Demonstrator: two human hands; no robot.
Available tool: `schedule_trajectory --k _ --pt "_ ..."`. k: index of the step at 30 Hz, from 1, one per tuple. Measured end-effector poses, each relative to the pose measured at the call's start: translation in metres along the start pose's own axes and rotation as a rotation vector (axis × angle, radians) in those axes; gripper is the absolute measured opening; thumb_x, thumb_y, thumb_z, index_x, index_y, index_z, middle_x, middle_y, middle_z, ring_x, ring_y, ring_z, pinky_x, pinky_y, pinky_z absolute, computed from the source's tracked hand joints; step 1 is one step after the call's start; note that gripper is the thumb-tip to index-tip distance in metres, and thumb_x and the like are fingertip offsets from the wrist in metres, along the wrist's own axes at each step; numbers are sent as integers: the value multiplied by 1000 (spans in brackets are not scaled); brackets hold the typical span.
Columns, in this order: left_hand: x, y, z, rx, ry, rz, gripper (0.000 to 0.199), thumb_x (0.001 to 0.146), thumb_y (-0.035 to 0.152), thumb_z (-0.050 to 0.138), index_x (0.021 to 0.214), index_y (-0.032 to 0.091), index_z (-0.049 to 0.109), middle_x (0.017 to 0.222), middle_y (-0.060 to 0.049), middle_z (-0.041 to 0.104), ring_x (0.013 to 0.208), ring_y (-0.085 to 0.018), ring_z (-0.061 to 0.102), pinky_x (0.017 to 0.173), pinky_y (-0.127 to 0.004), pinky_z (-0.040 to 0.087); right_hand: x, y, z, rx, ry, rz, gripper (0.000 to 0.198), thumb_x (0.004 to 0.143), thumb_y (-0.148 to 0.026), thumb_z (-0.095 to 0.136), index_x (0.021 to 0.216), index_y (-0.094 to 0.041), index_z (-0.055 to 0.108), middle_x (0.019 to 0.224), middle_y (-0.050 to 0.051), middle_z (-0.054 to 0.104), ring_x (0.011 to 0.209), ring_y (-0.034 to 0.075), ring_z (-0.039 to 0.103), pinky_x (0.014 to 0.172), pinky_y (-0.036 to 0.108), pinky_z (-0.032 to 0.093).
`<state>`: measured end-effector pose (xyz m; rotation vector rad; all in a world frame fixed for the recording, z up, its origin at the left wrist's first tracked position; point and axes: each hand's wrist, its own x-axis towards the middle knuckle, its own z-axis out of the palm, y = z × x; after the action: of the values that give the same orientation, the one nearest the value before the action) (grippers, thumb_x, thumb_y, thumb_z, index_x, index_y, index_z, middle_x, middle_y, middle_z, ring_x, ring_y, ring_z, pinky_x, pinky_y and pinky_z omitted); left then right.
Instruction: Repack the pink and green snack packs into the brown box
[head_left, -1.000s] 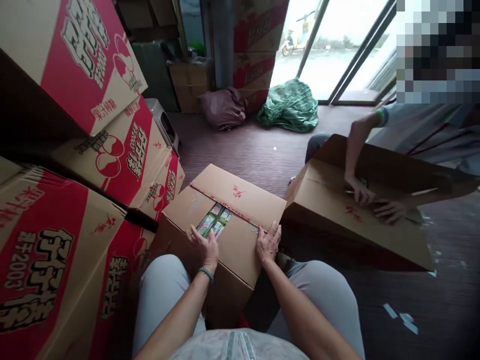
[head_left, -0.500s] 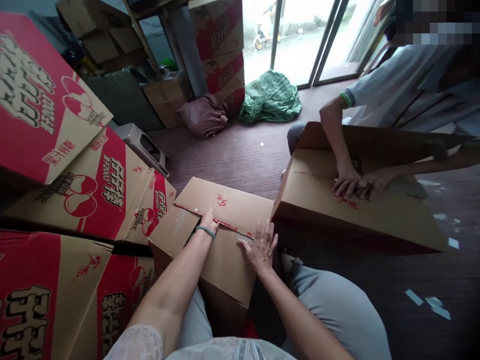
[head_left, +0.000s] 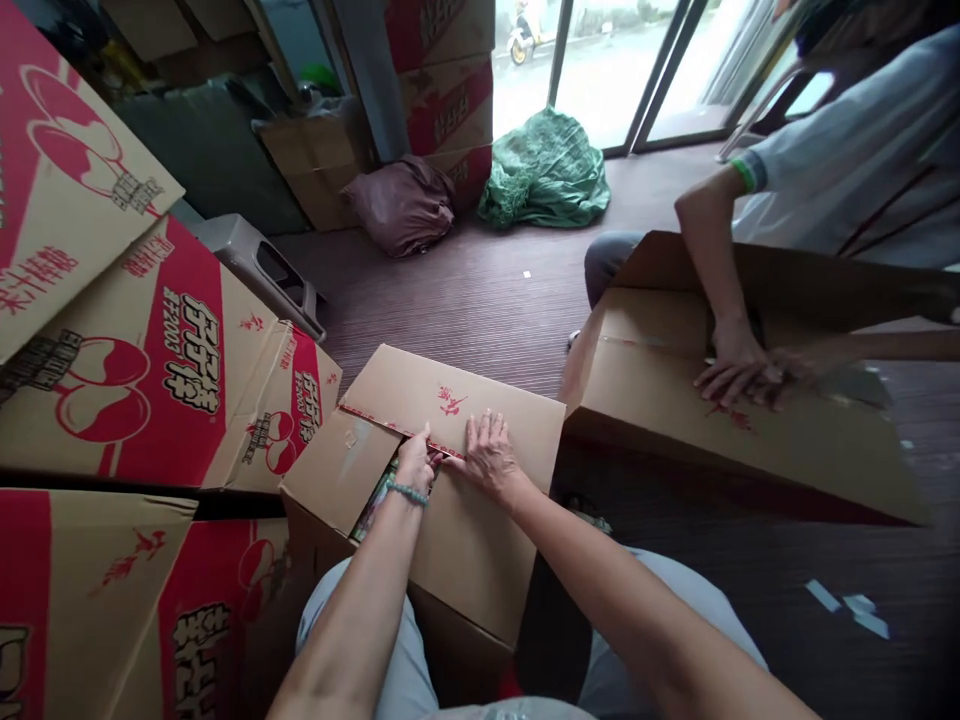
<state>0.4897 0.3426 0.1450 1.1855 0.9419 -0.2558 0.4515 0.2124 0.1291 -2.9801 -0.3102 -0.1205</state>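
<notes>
A brown cardboard box (head_left: 469,535) stands between my knees, its top flaps folded nearly flat. My left hand (head_left: 417,462), with a green bead bracelet (head_left: 409,493) at the wrist, pinches the edge of the far top flap (head_left: 397,385), thumb above and fingers curled under. My right hand (head_left: 491,458) lies flat on that flap, fingers stretched out and the thumb by its red-printed edge. Through a gap beside my left wrist, greenish contents (head_left: 379,495) show inside; their kind cannot be made out.
To the right, a co-worker's hands (head_left: 739,375) press on another cardboard box (head_left: 652,365). Red-printed cartons (head_left: 142,370) are stacked close on my left. A grey stool (head_left: 262,265), a purple sack (head_left: 405,205) and a green sack (head_left: 547,170) stand farther off. Paper scraps (head_left: 859,605) lie on the floor.
My right hand has moved left and forward onto the far flap. A gap with contents has come into view by my left wrist. The co-worker's hands remain on their box.
</notes>
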Motion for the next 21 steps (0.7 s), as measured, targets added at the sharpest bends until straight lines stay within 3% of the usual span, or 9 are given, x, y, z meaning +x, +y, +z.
schedule_trajectory --k 4,9,12,16,21 --pt "-4 -11 1 -50 18 142 19 80 27 65 73 14 54 51 5 52 38 -8 49 39 -17 35 -11 -4 -4 -14 -12 -69 64 92 -43 43 136 4 45 141 33 39 131 39 39 106 52 32" --pt "0 -10 -4 -76 23 142 26 72 25 73 63 14 51 46 5 50 33 -9 49 33 -17 18 -7 -15 -5 -57 -29 -38 69 89 -41 48 139 5 39 145 31 35 134 41 32 107 52 29" --pt "3 -4 -10 -102 29 93 25 76 24 69 62 13 51 46 3 49 33 -10 50 33 -17 23 -1 -18 -4 -68 -61 -21 69 89 -41 47 140 4 38 145 31 33 134 42 30 106 54 29" --pt "5 11 -22 -152 32 20 21 82 17 59 64 13 50 47 2 50 37 -10 51 41 -19 41 2 -19 -3 -63 -92 -36 76 89 -53 45 140 3 38 146 31 33 135 42 29 107 53 28" --pt "-2 23 -24 -168 22 6 27 83 16 58 59 14 47 46 1 48 39 -8 48 41 -17 43 10 -25 -4 -60 -104 57 92 83 -66 47 142 4 34 146 33 30 134 44 30 105 55 29"
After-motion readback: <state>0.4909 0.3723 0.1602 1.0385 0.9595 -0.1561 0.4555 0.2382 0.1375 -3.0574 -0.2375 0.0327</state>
